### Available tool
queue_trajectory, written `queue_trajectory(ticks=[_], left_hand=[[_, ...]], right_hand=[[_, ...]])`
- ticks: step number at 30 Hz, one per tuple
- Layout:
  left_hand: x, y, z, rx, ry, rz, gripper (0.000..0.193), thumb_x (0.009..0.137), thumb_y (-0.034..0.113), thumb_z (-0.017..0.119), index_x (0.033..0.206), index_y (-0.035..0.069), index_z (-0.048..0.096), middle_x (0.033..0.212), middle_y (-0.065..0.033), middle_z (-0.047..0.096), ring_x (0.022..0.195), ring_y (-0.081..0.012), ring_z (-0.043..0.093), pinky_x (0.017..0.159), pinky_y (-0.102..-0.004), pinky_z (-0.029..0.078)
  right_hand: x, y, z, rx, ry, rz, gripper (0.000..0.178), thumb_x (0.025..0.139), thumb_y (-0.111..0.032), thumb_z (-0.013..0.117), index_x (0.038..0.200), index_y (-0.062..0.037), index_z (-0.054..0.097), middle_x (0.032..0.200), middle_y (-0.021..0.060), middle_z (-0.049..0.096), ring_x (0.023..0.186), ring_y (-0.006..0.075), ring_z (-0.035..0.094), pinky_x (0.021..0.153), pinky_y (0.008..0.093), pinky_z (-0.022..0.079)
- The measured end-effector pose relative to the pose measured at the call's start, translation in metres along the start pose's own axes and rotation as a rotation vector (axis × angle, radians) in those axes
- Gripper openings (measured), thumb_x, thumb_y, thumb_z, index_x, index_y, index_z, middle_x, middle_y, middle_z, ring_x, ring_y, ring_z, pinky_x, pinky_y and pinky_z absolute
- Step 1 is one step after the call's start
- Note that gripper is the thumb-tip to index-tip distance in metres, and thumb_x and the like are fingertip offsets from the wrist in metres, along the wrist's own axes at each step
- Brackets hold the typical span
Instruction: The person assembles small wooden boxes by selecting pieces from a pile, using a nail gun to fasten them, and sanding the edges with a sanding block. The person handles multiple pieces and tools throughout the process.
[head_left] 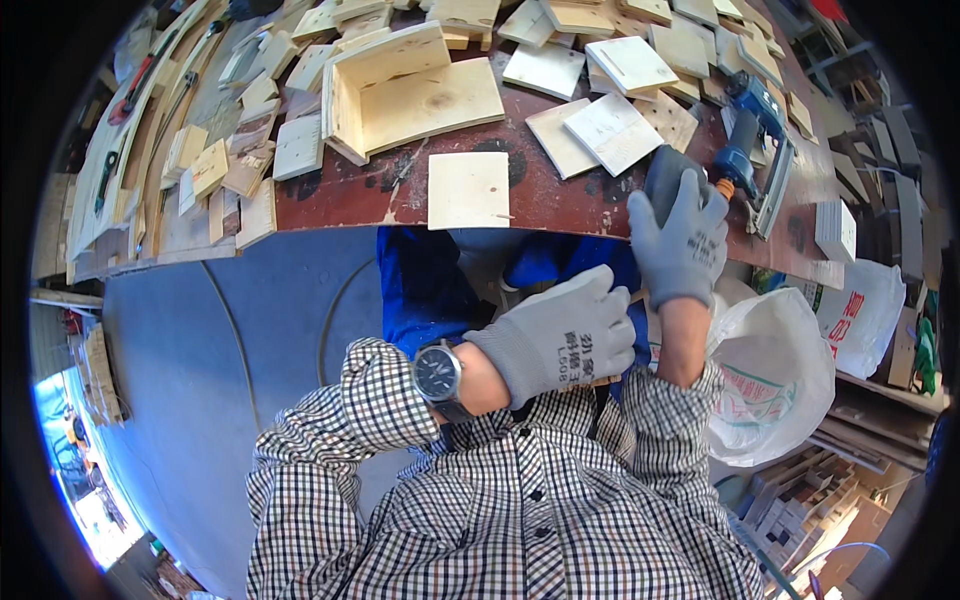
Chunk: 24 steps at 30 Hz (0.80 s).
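My right hand (685,240), in a grey work glove, is at the table's front edge. Its thumb and fingers are around a dark grey, block-like thing (668,172), partly hidden behind them. Just right of it lies a blue nail gun (742,145) with an orange fitting. Close to my chest is my left hand (565,335), gloved too, back upward and fingers curled together. A thin wood-coloured edge shows below it; what its palm holds is hidden. Ahead, a square wooden board (468,190) lies at the table edge, in front of an open-sided wooden box (430,100).
Loose wood pieces (610,132) cover much of the dark red table (340,205). Long strips and tools (130,95) lie at the left. A white plastic sack (775,380) stands open below the table's right side. Hoses (228,320) run along the floor.
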<state>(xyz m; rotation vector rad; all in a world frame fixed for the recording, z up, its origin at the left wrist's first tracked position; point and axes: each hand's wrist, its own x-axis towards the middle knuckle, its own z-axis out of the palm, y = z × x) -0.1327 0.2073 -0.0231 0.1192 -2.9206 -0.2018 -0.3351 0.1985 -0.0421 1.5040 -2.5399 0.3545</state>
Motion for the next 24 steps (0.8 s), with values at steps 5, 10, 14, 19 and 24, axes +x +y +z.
queue_trajectory(ticks=[5,10,14,19,24], left_hand=[[0.004,0.007,0.009,-0.02,0.028,-0.044,0.015,0.09,0.023,0.066,0.105,0.022,0.066,0.112,0.0017,0.065,0.127,-0.0234,0.06,0.116,-0.0459,0.042],[0.007,0.008,-0.002,-0.01,-0.104,-0.012,0.008,0.094,0.023,0.063,0.1,0.019,0.062,0.106,0.002,0.063,0.114,-0.021,0.061,0.116,-0.0432,0.042],[0.0,0.007,0.005,0.19,-0.09,-0.067,0.01,0.095,0.023,0.061,0.104,0.018,0.058,0.109,0.0022,0.061,0.114,-0.0196,0.058,0.118,-0.0407,0.039],[0.008,-0.001,-0.016,0.195,-0.213,0.049,0.013,0.099,0.023,0.059,0.11,0.019,0.056,0.114,0.0027,0.059,0.12,-0.0196,0.056,0.124,-0.0438,0.033],[0.012,0.008,0.012,0.345,-0.163,0.053,0.014,0.098,0.021,0.062,0.11,0.02,0.056,0.117,0.0019,0.059,0.13,-0.0217,0.051,0.127,-0.0519,0.029]], right_hand=[[-0.007,-0.005,-0.017,0.085,-0.079,0.001,0.083,0.094,-0.062,0.066,0.155,-0.0076,0.049,0.152,0.0263,0.047,0.131,0.0474,0.056,0.108,0.0515,0.048],[-0.009,0.013,-0.037,0.125,0.033,-0.123,0.074,0.096,-0.052,0.07,0.151,-0.005,0.054,0.148,0.0256,0.053,0.129,0.0475,0.057,0.108,0.052,0.047],[-0.023,0.016,-0.085,0.3,0.008,-0.197,0.063,0.099,-0.031,0.069,0.152,-0.0015,0.053,0.144,0.0237,0.056,0.134,0.039,0.055,0.112,0.0487,0.045],[-0.053,0.03,-0.128,0.605,-0.216,-0.282,0.056,0.098,-0.016,0.059,0.151,0.0005,0.055,0.146,0.02,0.058,0.137,0.0319,0.055,0.113,0.0443,0.044],[-0.057,0.016,-0.147,0.724,-0.248,-0.286,0.055,0.097,-0.013,0.053,0.149,0.0031,0.057,0.146,0.0203,0.06,0.137,0.0323,0.056,0.119,0.0436,0.038]])
